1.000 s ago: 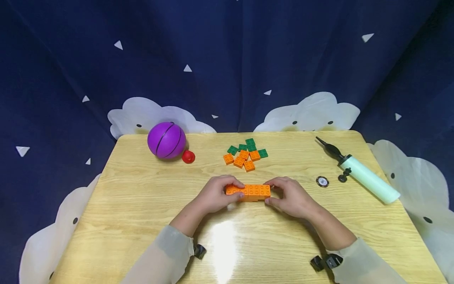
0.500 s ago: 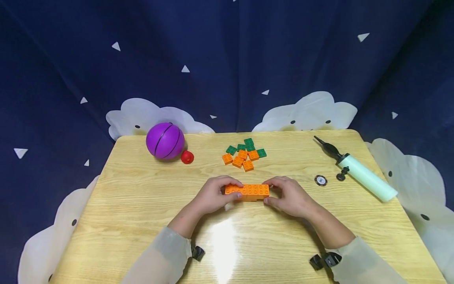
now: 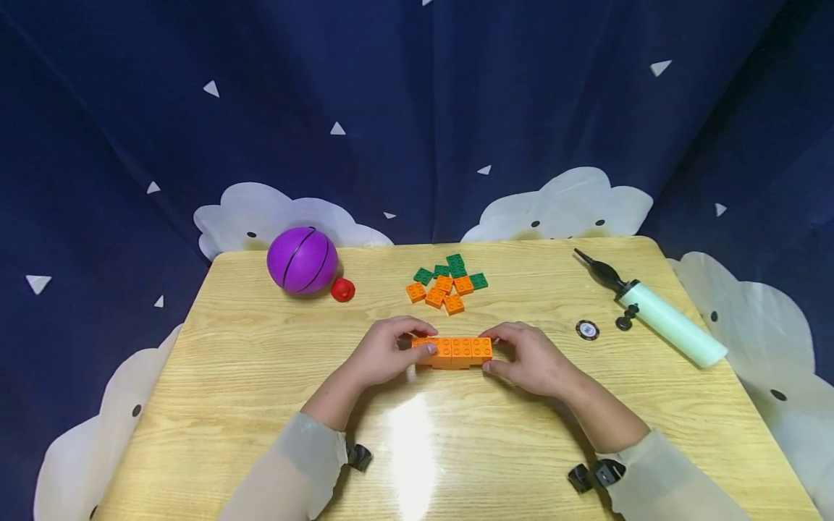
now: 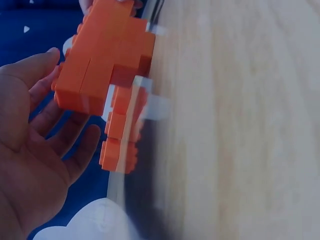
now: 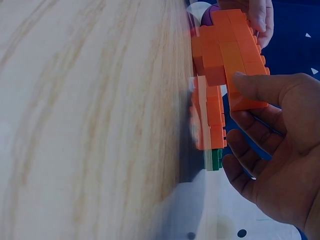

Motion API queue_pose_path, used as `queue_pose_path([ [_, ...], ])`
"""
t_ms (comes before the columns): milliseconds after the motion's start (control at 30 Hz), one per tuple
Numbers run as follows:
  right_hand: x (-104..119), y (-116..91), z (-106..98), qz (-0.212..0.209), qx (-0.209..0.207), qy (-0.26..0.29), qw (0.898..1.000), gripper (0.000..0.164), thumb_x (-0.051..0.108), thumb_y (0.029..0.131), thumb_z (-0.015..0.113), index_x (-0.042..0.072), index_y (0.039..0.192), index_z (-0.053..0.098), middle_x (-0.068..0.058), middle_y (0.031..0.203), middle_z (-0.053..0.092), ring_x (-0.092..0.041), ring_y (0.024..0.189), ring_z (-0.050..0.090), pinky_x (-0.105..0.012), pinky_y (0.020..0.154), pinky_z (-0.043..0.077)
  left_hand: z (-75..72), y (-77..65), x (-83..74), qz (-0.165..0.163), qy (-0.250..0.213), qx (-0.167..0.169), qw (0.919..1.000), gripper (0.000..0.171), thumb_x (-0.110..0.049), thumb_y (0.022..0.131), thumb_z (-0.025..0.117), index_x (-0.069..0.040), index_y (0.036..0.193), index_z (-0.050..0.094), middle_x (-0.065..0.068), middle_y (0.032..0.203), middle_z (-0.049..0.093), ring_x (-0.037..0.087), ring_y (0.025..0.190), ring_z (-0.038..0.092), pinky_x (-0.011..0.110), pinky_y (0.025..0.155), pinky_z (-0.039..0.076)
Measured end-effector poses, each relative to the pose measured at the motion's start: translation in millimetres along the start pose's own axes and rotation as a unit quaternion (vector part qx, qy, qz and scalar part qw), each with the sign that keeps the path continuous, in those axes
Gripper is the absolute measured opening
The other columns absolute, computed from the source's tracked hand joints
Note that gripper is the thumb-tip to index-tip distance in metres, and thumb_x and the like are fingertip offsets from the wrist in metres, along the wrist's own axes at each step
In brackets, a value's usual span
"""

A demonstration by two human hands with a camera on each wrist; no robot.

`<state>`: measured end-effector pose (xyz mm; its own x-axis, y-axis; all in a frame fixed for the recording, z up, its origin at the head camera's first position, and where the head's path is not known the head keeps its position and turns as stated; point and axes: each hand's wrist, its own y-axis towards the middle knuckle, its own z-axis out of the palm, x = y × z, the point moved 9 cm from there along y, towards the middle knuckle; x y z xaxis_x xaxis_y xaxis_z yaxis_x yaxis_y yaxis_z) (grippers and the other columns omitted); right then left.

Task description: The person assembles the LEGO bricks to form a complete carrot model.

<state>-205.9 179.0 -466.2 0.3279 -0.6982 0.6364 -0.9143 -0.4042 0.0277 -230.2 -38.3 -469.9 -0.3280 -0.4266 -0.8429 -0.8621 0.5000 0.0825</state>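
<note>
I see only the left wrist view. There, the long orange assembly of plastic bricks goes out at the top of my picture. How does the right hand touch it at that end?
Observer: In the right wrist view, the right hand has its thumb against the side of the long orange plastic-brick assembly.
Operator: Thank you. I see also small orange plastic bricks beyond it. Is another colour near them?
Observer: Yes, the head view shows small green plastic bricks, mostly behind the orange ones.
Operator: And what is at the back left of the pale wooden table?
Observer: A purple ball with black lines, seen in the head view.
</note>
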Motion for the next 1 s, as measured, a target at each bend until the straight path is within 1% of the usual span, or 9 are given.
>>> queue_pose_path([
  [100, 0, 0, 0, 0.001, 0.0, 0.0, 1.0, 0.044, 0.021, 0.085, 0.086, 0.013, 0.126, 0.071, -0.004, 0.127, 0.07, -0.029, 0.121, 0.062, -0.053, 0.104, 0.047, -6.2, 2.3, 4.1, -0.001, -0.016, -0.011, 0.9998, 0.027, -0.027, 0.098, 0.075, -0.009, 0.119, 0.076, 0.002, 0.116, 0.074, 0.011, 0.105, 0.066, 0.036, 0.091, 0.057],
  [167, 0, 0, 1, 0.002, -0.001, 0.0, 1.0, 0.044, 0.02, 0.085, 0.086, 0.012, 0.126, 0.071, -0.004, 0.127, 0.07, -0.029, 0.12, 0.062, -0.052, 0.104, 0.047, -11.1, 3.8, 6.7, 0.0, -0.017, -0.023, 0.9996, 0.026, -0.024, 0.098, 0.074, -0.007, 0.118, 0.075, 0.004, 0.115, 0.075, 0.012, 0.102, 0.068, 0.034, 0.091, 0.057],
  [200, 0, 0, 1, 0.003, -0.002, 0.001, 1.0, 0.044, 0.02, 0.085, 0.086, 0.012, 0.126, 0.071, -0.004, 0.127, 0.07, -0.029, 0.12, 0.062, -0.053, 0.104, 0.047, -13.6, 4.8, 8.2, 0.0, -0.015, -0.029, 0.9995, 0.025, -0.023, 0.099, 0.073, -0.007, 0.118, 0.075, 0.003, 0.114, 0.075, 0.012, 0.1, 0.068, 0.034, 0.09, 0.057],
  [333, 0, 0, 2, 0.006, -0.004, 0.005, 1.0, 0.045, 0.02, 0.085, 0.086, 0.012, 0.127, 0.071, -0.004, 0.127, 0.07, -0.028, 0.118, 0.062, -0.053, 0.103, 0.048, -24.4, 8.0, 14.8, -0.009, -0.003, -0.053, 0.9985, 0.022, -0.019, 0.099, 0.073, -0.006, 0.116, 0.076, -0.003, 0.109, 0.074, 0.013, 0.098, 0.069, 0.034, 0.088, 0.058],
  [433, -1, 1, 3, 0.01, -0.005, 0.008, 1.0, 0.045, 0.02, 0.085, 0.086, 0.013, 0.127, 0.071, -0.003, 0.126, 0.07, -0.028, 0.117, 0.063, -0.053, 0.102, 0.048, -30.7, 11.0, 20.5, -0.02, 0.001, -0.066, 0.9976, 0.021, -0.018, 0.099, 0.073, -0.006, 0.116, 0.076, -0.004, 0.108, 0.074, 0.014, 0.1, 0.068, 0.035, 0.088, 0.058],
  [600, -2, 2, 4, 0.014, -0.006, 0.008, 1.0, 0.044, 0.02, 0.086, 0.086, 0.014, 0.127, 0.071, -0.001, 0.125, 0.07, -0.025, 0.113, 0.063, -0.051, 0.1, 0.049, -36.9, 16.4, 30.8, -0.039, 0.0, -0.085, 0.9957, 0.022, -0.017, 0.097, 0.075, -0.005, 0.116, 0.075, -0.001, 0.109, 0.074, 0.017, 0.1, 0.069, 0.038, 0.09, 0.058],
  [833, -2, 4, 5, 0.018, -0.003, 0.014, 1.0, 0.044, 0.021, 0.087, 0.084, 0.014, 0.128, 0.07, -0.002, 0.128, 0.069, -0.027, 0.115, 0.063, -0.051, 0.1, 0.051, -43.4, 25.2, 42.1, -0.058, -0.001, -0.106, 0.9926, 0.023, -0.013, 0.095, 0.077, -0.005, 0.116, 0.074, 0.01, 0.114, 0.072, 0.023, 0.098, 0.07, 0.043, 0.091, 0.058],
  [1000, -2, 6, 5, 0.02, -0.003, 0.015, 1.0, 0.045, 0.021, 0.088, 0.084, 0.015, 0.13, 0.07, -0.001, 0.127, 0.069, -0.026, 0.114, 0.063, -0.051, 0.1, 0.051, -46.1, 31.7, 50.8, -0.072, 0.01, -0.114, 0.9908, 0.026, -0.015, 0.094, 0.078, -0.007, 0.118, 0.073, 0.01, 0.117, 0.068, 0.021, 0.097, 0.071, 0.037, 0.08, 0.06],
])
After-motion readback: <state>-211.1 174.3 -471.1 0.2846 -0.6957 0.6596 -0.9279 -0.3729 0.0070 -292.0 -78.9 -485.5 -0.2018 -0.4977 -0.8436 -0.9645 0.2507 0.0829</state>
